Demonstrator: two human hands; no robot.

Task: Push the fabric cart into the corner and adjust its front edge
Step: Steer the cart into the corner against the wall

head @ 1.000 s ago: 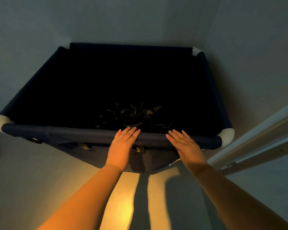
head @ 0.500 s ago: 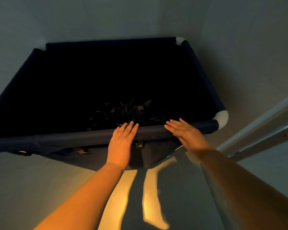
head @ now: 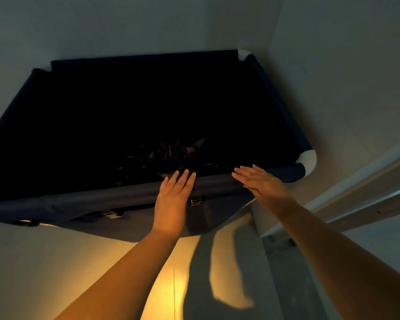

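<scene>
Cart [head: 275, 107] has swung rightward; both hands [head: 174, 195] flat, fingers spread wide on its front edge [head: 102, 199] (interior too dark).

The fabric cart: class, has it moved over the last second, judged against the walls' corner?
Yes. The fabric cart has gone toward the wall corner; its far white corner cap now sits closer to it.

Dim room, warm floor glow, long arm shadows, wide-angle bending
</scene>
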